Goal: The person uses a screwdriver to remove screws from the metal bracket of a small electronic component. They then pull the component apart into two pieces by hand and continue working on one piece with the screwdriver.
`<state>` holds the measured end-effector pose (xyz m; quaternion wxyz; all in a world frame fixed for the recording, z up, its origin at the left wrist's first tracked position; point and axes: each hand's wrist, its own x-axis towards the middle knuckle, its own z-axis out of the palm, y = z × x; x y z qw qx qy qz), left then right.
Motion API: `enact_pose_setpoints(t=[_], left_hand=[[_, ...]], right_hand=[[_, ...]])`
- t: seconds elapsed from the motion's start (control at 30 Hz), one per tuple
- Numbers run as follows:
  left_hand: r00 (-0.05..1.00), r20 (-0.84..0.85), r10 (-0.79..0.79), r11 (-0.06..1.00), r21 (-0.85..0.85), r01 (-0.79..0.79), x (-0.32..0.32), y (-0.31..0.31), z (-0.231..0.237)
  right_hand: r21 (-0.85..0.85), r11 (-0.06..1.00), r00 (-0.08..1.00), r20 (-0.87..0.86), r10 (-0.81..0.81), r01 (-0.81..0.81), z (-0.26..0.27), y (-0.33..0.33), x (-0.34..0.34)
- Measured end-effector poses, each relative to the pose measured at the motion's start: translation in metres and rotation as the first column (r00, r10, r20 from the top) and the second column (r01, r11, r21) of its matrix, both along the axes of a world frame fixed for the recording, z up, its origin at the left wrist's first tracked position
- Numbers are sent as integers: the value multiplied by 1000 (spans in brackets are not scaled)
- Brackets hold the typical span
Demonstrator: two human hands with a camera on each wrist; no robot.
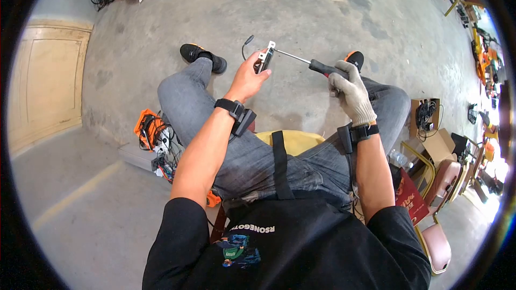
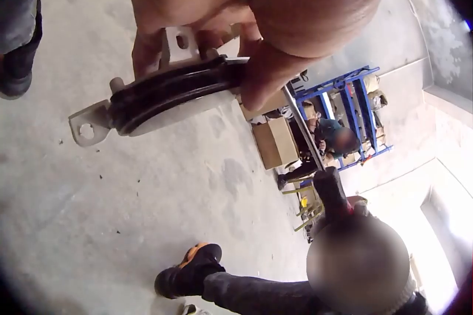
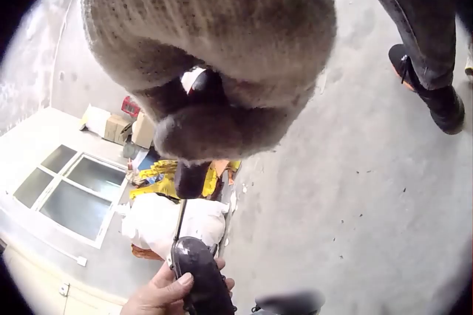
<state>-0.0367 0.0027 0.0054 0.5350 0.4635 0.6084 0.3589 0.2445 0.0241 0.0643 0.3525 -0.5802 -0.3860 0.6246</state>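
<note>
The bare left hand (image 1: 248, 79) pinches a small black part with metal bracket tabs (image 1: 265, 60); a short cable with a plug (image 1: 247, 42) shows beside it. In the left wrist view, thumb and fingers hold the part's black curved body (image 2: 174, 93), and a metal tab with a hole (image 2: 90, 124) sticks out. The right hand (image 1: 350, 92), in a grey knitted glove, grips a screwdriver by its black handle (image 1: 321, 68). Its shaft reaches to the part's upper end; contact at the tip is too small to tell. In the right wrist view the glove (image 3: 214, 56) wraps the handle.
Grey concrete floor (image 1: 301, 5) lies around the seated person's legs. An orange item and wires (image 1: 149, 129) rest on a grey case at the left. At the right are a cardboard box with cables (image 1: 424, 115) and chairs (image 1: 443, 182). Another person (image 2: 332, 138) is by blue shelves.
</note>
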Motion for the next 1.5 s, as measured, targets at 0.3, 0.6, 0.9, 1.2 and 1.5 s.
enact_pose_setpoints(t=[0.3, 0.6, 0.9, 1.2, 1.5], left_hand=[[1000, -7, 6, 1000, 5, -6, 0, 0, -1], [998, -59, -12, 1000, 23, 13, 1, 0, -3], [998, -49, -25, 999, 21, 27, 2, -1, 0], [999, -39, -30, 999, 24, 31, 3, -1, 1], [998, -55, -29, 1000, 5, 30, 0, 0, -2]], right_hand=[[2, 999, 999, -3, -42, 42, -12, -4, -6], [-87, 993, 996, -33, -85, 82, -13, -1, -4], [-326, 937, 990, -103, 95, -124, 1, 7, 16], [-350, 927, 990, -98, 106, -134, -5, 12, 23], [-166, 976, 989, -69, 131, -141, -6, 4, 13]])
